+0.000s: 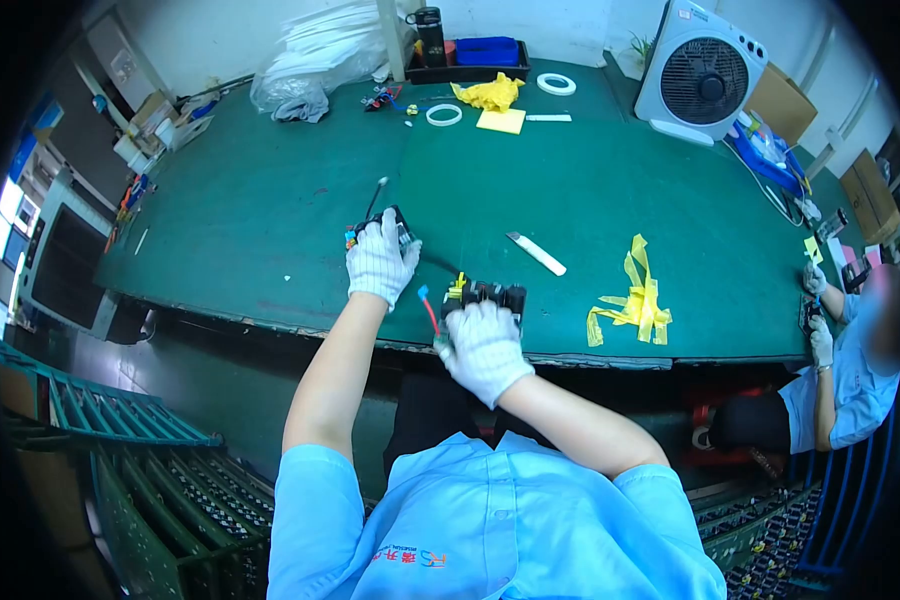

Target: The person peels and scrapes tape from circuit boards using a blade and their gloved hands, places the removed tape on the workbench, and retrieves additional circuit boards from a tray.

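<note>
My left hand (382, 258), in a white knit glove, closes over a dark circuit board (402, 226) on the green table; a black cable (376, 200) with a pale tip sticks out beyond it. My right hand (487, 350), gloved too, grips a second circuit board (510, 297) at the table's front edge. That board carries black cylindrical parts, a yellow piece (457, 286) and a red wire (430, 312) with a blue end. The fingertips of both hands are partly hidden. A white-handled utility knife (538, 254) lies to the right of the boards.
Torn yellow tape (634, 302) lies on the table (530, 190). Tape rolls (556, 84), yellow sheets (500, 121), a black tray (467, 72) and a fan (705, 75) stand or lie at the back. At right, a co-worker (855, 370) in gloves handles another board. Racks of boards (190, 510) stand below.
</note>
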Demonstrator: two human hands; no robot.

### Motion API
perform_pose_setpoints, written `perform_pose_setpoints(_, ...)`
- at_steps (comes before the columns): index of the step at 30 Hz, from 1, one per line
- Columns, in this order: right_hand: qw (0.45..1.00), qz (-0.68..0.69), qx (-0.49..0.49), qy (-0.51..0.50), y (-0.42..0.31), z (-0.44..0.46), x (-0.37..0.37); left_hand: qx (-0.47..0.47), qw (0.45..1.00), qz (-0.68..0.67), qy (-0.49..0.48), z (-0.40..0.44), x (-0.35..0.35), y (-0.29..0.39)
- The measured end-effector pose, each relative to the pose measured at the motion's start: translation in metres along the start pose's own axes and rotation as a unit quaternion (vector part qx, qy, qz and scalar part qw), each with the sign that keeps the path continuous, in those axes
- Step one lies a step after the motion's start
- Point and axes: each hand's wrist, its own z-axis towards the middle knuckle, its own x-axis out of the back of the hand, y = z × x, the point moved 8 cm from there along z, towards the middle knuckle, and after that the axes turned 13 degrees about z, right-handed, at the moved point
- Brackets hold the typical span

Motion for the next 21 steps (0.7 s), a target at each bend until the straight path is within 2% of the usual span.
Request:
perform_pose_setpoints(2, 0.999, 0.016, -0.014, -0.038, -0.006, -0.015, -0.019, -0.026, 0.999, -0.041, 0.001, -0.017, -0.004, 0.004)
perform_pose_setpoints(4, 0.999, 0.04, 0.001, -0.027, -0.007, -0.026, -0.037, -0.04, 0.995, -0.097, 0.005, -0.03, -0.01, 0.002)
perform_pose_setpoints(7, 0.996, 0.083, 0.002, -0.043, -0.01, -0.04, -0.046, -0.02, 0.98, -0.199, 0.016, -0.038, -0.011, -0.006)
perform_pose_setpoints(8, 0.994, 0.102, 0.001, -0.038, -0.011, -0.042, -0.041, 0.044, 0.949, -0.307, -0.05, -0.041, -0.02, -0.014)
perform_pose_setpoints(9, 0.992, 0.12, 0.001, -0.031, -0.015, -0.042, -0.03, 0.035, 0.951, -0.307, 0.019, -0.042, 0.003, -0.012)
perform_pose_setpoints(10, 0.991, 0.136, -0.002, -0.014, -0.022, -0.044, -0.016, 0.003, 0.943, -0.333, 0.019, -0.044, 0.022, -0.002)
perform_pose_setpoints(11, 0.984, 0.173, 0.049, -0.015, -0.03, -0.042, 0.001, -0.029, 0.933, -0.358, 0.019, -0.047, 0.042, 0.01)
perform_pose_setpoints(12, 0.978, 0.195, 0.024, -0.068, -0.024, -0.035, 0.019, -0.046, 0.908, -0.413, -0.046, -0.053, 0.05, 0.027)
perform_pose_setpoints(13, 0.969, 0.215, 0.0, -0.123, -0.011, -0.026, 0.031, -0.136, 0.912, -0.382, -0.067, -0.062, 0.057, 0.047)
perform_pose_setpoints(15, 0.981, 0.144, 0.037, 0.121, 0.047, -0.001, 0.071, -0.261, 0.896, -0.278, -0.228, -0.078, 0.06, 0.087)
perform_pose_setpoints(17, 0.986, 0.019, -0.103, 0.129, 0.125, 0.03, 0.064, -0.282, 0.914, -0.214, -0.2, -0.089, 0.069, 0.108)
perform_pose_setpoints(19, 0.975, -0.088, -0.201, 0.025, 0.176, 0.045, 0.037, -0.296, 0.922, -0.137, -0.209, -0.088, 0.058, 0.124)
perform_pose_setpoints(21, 0.961, -0.124, -0.235, -0.077, 0.198, 0.052, 0.008, -0.311, 0.914, -0.08, -0.247, -0.085, 0.032, 0.134)
